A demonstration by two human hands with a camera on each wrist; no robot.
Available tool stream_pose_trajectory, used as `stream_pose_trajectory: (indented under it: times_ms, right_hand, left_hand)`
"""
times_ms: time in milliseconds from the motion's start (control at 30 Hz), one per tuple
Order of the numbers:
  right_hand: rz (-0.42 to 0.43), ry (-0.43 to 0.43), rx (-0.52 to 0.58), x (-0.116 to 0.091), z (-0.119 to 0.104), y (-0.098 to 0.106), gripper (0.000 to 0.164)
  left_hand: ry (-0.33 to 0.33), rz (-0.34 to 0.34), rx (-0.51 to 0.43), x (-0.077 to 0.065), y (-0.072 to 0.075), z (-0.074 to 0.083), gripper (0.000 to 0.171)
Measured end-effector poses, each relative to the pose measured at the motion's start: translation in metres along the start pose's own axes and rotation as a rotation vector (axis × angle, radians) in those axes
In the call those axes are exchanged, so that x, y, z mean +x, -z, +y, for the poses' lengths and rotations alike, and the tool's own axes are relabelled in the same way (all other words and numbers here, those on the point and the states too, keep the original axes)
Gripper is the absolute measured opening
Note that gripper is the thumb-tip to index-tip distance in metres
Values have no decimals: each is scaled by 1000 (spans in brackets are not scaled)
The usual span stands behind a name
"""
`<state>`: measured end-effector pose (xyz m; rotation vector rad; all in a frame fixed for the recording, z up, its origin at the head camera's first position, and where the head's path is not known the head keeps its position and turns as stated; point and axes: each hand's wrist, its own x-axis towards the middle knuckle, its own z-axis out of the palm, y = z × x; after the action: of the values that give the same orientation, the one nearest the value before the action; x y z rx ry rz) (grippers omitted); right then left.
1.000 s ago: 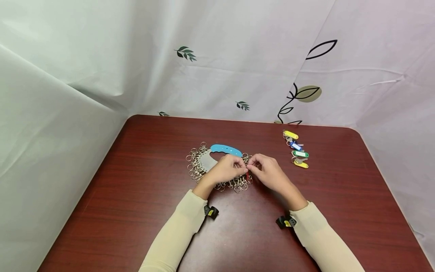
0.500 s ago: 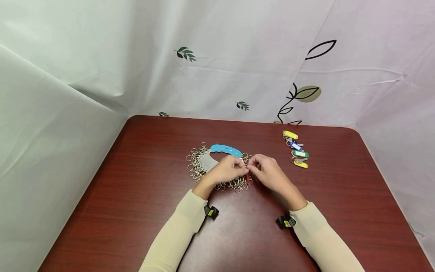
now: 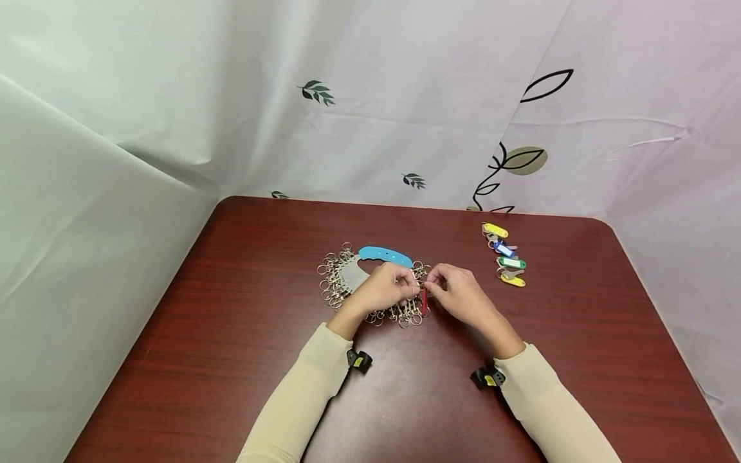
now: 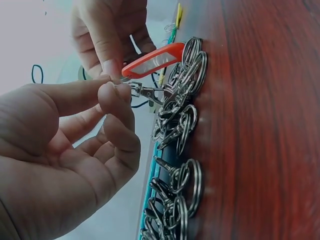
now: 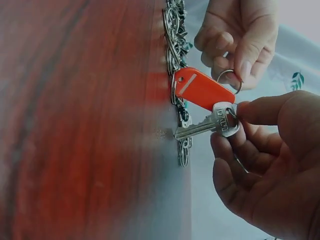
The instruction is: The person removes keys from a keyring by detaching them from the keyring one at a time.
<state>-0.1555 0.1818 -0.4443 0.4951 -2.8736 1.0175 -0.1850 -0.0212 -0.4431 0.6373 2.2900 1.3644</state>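
Observation:
My left hand (image 3: 389, 287) pinches a metal key ring (image 5: 228, 75) between thumb and forefinger. A small snap hook (image 4: 146, 92) from the key rack joins at those fingertips. My right hand (image 3: 459, 290) pinches at the ring end of a red key tag (image 5: 204, 90), where a silver key (image 5: 226, 119) also hangs with its blade pointing down to the table. The rack is a curved metal plate (image 3: 353, 275) with a blue handle (image 3: 384, 255). Snap hooks and rings fan out along its edge, partly hidden behind my left hand.
Farther right on the dark red table (image 3: 260, 270) lie tagged keys in a line: a yellow tag (image 3: 496, 229), a blue tag (image 3: 503, 249), a green tag (image 3: 512, 262) and another yellow tag (image 3: 512, 278). White curtains (image 3: 370, 116) enclose the back and sides.
My right fingertips have shifted slightly right, opening a small gap from the left ones. The red tag has moved a little right with them and shows more now.

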Motion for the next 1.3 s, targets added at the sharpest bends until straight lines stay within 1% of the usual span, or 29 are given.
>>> stream_pose_trajectory:
  times_ms: [100,233,367,467,533,667,767,867,933,1000,1100,1200,1300]
  right_hand:
    - [-10,-4,-5,0,-1,2,8]
    - [8,15,-21,0,-3,6,7]
    - [47,47,-18,0,-5,11,6]
    - [52,46,-7,0,-5,16,7]
    - [55,40,-13,0,-4,21,7]
    - [93,11,-21,-2,2,33,5]
    - [120,-13,-10,-5,6,44,5]
    - [127,-29,-4,-9,11,52,6]
    - [125,-36,-16,-13,15,56,6]
    - [120,-40,-33,-16,20,59,6]
    - [130,-42,-65,-21,28,63,6]
    - [155,-27,-99,-26,35,68,6]
    - [185,3,-130,-32,42,75,7]
  left_hand:
    - [16,10,5,-1,1,1,9]
    - [9,21,60,-4,2,2,7]
    - [-13,43,151,-6,2,5,7]
    - [-34,51,223,-3,1,10,9]
    - [-53,43,286,0,-3,14,10]
    - [-110,-20,419,8,-10,24,11]
    - [-174,-93,491,14,-14,30,13]
    - [-217,-162,510,16,-15,33,13]
    - [-210,-176,509,15,-12,32,12]
    - [-189,-165,502,12,-7,30,10]
    - [-174,-122,499,6,2,23,7]
    - [-188,-78,508,-2,10,16,5]
    - [-209,-27,545,-10,18,10,4]
